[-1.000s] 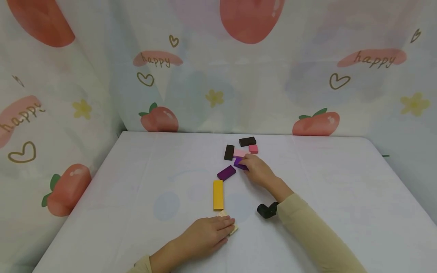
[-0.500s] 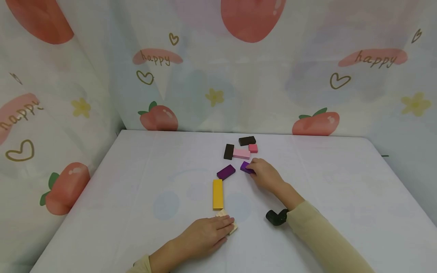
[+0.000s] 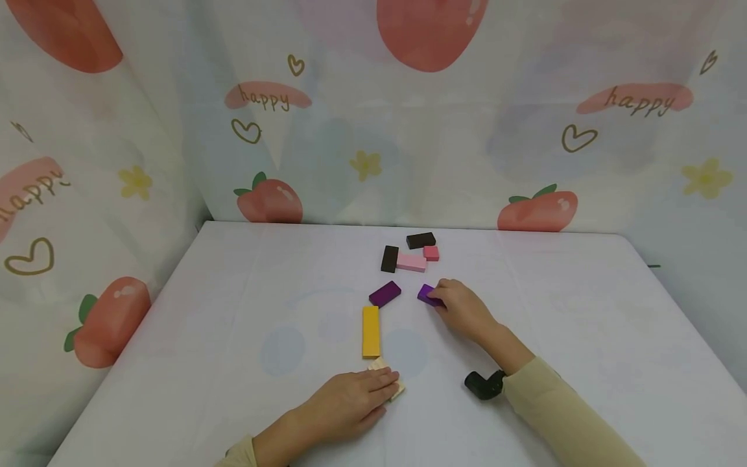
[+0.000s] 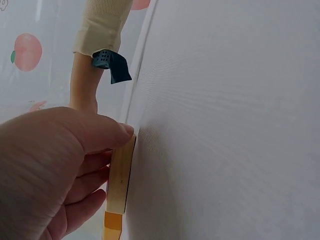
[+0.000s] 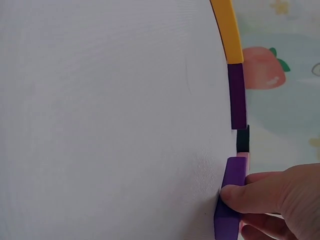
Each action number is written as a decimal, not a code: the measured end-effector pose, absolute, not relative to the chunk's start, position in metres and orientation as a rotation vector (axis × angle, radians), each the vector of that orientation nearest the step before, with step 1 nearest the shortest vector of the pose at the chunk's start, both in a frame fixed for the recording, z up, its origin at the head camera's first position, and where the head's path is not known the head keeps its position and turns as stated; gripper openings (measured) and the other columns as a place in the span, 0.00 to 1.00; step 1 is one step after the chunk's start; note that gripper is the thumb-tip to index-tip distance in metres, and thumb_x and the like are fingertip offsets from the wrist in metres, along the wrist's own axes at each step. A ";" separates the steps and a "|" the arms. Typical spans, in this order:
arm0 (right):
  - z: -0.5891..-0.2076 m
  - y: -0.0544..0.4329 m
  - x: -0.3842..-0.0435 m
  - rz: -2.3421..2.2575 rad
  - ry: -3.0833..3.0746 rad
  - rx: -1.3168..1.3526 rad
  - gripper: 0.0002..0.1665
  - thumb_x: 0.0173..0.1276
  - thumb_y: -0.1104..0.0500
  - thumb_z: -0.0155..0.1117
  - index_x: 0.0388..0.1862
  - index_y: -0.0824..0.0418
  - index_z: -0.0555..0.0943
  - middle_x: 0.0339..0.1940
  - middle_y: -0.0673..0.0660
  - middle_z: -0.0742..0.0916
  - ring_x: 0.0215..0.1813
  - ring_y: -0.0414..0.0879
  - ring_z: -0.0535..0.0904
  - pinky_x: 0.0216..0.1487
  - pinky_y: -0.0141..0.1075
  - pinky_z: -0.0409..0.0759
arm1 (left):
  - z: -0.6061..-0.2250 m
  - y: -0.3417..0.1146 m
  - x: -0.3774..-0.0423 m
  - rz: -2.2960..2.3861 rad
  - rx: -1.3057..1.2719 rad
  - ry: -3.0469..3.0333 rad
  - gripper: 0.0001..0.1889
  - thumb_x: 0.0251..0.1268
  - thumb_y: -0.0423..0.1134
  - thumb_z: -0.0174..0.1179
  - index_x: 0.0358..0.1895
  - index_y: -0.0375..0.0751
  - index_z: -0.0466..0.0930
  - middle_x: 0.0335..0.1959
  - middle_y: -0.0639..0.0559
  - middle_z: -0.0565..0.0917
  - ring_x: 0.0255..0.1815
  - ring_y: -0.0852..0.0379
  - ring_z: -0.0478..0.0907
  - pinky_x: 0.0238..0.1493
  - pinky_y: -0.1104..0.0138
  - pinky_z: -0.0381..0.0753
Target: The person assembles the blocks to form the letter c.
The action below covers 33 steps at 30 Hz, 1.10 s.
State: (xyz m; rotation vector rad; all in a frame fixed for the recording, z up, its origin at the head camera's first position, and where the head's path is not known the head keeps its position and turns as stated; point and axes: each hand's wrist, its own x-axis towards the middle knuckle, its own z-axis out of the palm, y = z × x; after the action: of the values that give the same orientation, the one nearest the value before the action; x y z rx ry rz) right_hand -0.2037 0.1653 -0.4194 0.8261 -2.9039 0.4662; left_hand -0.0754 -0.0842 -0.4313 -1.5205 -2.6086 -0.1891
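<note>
My right hand (image 3: 463, 310) pinches a bright purple block (image 3: 425, 293) just above or on the white table, right of a dark purple block (image 3: 385, 294). In the right wrist view the thumb presses the face of that bright purple block (image 5: 229, 217), with fingers behind it. Nearer the front, my left hand (image 3: 344, 403) holds a cream block (image 3: 378, 364), its fingers covering much of it. The left wrist view has the thumb at one end of the cream block (image 4: 120, 180) and fingers along its far side. A yellow block (image 3: 370, 332) lies between the cream and dark purple ones.
Towards the back lie a black block (image 3: 390, 259), a light pink block (image 3: 411, 262), a small deeper pink block (image 3: 431, 253) and another black block (image 3: 421, 240). A black device (image 3: 484, 385) sits at the right wrist. A fruit-patterned curtain (image 3: 327, 130) hangs behind the table.
My right hand has drawn the bright purple block away from the light pink one, towards the front and right. The left hand stays on the cream block.
</note>
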 end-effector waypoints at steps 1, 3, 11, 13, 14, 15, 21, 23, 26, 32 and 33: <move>-0.419 0.166 -0.203 0.469 -2.903 0.826 0.13 0.55 0.69 0.68 0.41 0.68 0.83 0.34 0.58 0.82 0.40 0.52 0.78 0.46 0.44 0.77 | -0.431 -0.084 -0.075 -0.196 -1.520 -2.612 0.20 0.63 0.42 0.56 0.58 0.40 0.75 0.59 0.50 0.74 0.61 0.59 0.68 0.57 0.70 0.67; -0.418 0.166 -0.201 0.476 -2.906 0.821 0.13 0.54 0.69 0.68 0.40 0.68 0.84 0.34 0.58 0.82 0.40 0.51 0.78 0.46 0.44 0.78 | -0.431 -0.084 -0.075 -0.218 -1.520 -2.629 0.20 0.64 0.42 0.56 0.58 0.39 0.75 0.60 0.50 0.73 0.61 0.59 0.68 0.58 0.70 0.67; -0.416 0.166 -0.193 0.488 -2.939 0.810 0.13 0.53 0.69 0.69 0.41 0.68 0.84 0.34 0.58 0.82 0.40 0.51 0.78 0.47 0.44 0.78 | -0.429 -0.084 -0.075 -0.265 -1.525 -2.693 0.20 0.66 0.43 0.53 0.59 0.41 0.74 0.61 0.52 0.72 0.62 0.61 0.66 0.58 0.70 0.67; -0.417 0.167 -0.191 0.497 -2.935 0.813 0.13 0.53 0.69 0.69 0.40 0.67 0.84 0.34 0.58 0.82 0.40 0.51 0.78 0.47 0.44 0.78 | -0.428 -0.084 -0.075 -0.267 -1.525 -2.694 0.20 0.66 0.43 0.53 0.59 0.41 0.74 0.61 0.52 0.72 0.62 0.61 0.66 0.57 0.70 0.67; -0.417 0.167 -0.190 0.500 -2.930 0.813 0.13 0.53 0.69 0.69 0.40 0.67 0.84 0.34 0.58 0.82 0.40 0.51 0.78 0.46 0.43 0.78 | -0.428 -0.084 -0.075 -0.267 -1.525 -2.691 0.20 0.66 0.43 0.53 0.59 0.41 0.74 0.61 0.52 0.72 0.62 0.61 0.66 0.57 0.70 0.67; -0.417 0.168 -0.189 0.502 -2.923 0.816 0.13 0.53 0.69 0.69 0.40 0.67 0.84 0.34 0.58 0.82 0.39 0.51 0.78 0.46 0.43 0.78 | -0.428 -0.084 -0.075 -0.267 -1.525 -2.688 0.20 0.66 0.42 0.54 0.59 0.41 0.74 0.61 0.52 0.72 0.62 0.61 0.66 0.57 0.70 0.67; -0.420 0.172 -0.183 0.509 -2.869 0.855 0.12 0.51 0.71 0.69 0.38 0.68 0.84 0.32 0.56 0.82 0.37 0.50 0.78 0.43 0.42 0.79 | -0.428 -0.084 -0.076 -0.264 -1.533 -2.673 0.20 0.65 0.42 0.54 0.59 0.41 0.74 0.61 0.52 0.72 0.62 0.61 0.66 0.58 0.70 0.67; -0.420 0.173 -0.182 0.508 -2.858 0.864 0.12 0.51 0.72 0.69 0.38 0.68 0.84 0.31 0.56 0.82 0.37 0.49 0.78 0.43 0.42 0.79 | -0.427 -0.084 -0.076 -0.261 -1.533 -2.678 0.20 0.65 0.42 0.54 0.59 0.41 0.74 0.61 0.52 0.72 0.62 0.61 0.66 0.58 0.70 0.67; -0.421 0.173 -0.180 0.502 -2.860 0.859 0.13 0.51 0.71 0.69 0.38 0.67 0.84 0.31 0.56 0.82 0.37 0.49 0.77 0.43 0.41 0.79 | -0.427 -0.084 -0.076 -0.260 -1.532 -2.689 0.20 0.66 0.42 0.54 0.59 0.41 0.74 0.61 0.52 0.72 0.62 0.62 0.65 0.58 0.70 0.67; -0.421 0.173 -0.175 0.504 -2.855 0.842 0.13 0.51 0.71 0.70 0.38 0.67 0.84 0.32 0.56 0.82 0.37 0.49 0.78 0.43 0.41 0.79 | -0.428 -0.084 -0.076 -0.264 -1.530 -2.707 0.20 0.66 0.43 0.54 0.59 0.41 0.74 0.61 0.52 0.72 0.63 0.62 0.65 0.57 0.70 0.67; -0.421 0.173 -0.174 0.507 -2.847 0.844 0.13 0.50 0.71 0.70 0.38 0.67 0.84 0.31 0.56 0.82 0.37 0.49 0.78 0.43 0.41 0.79 | -0.427 -0.084 -0.076 -0.263 -1.529 -2.707 0.20 0.66 0.43 0.54 0.59 0.41 0.74 0.61 0.52 0.72 0.62 0.62 0.65 0.57 0.70 0.68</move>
State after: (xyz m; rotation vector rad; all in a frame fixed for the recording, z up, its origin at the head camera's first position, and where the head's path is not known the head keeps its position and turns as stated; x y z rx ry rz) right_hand -0.1736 0.1732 -0.4213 0.8435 -2.8474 0.5069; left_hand -0.0759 -0.0838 -0.4274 -1.5292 -2.7072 -0.2635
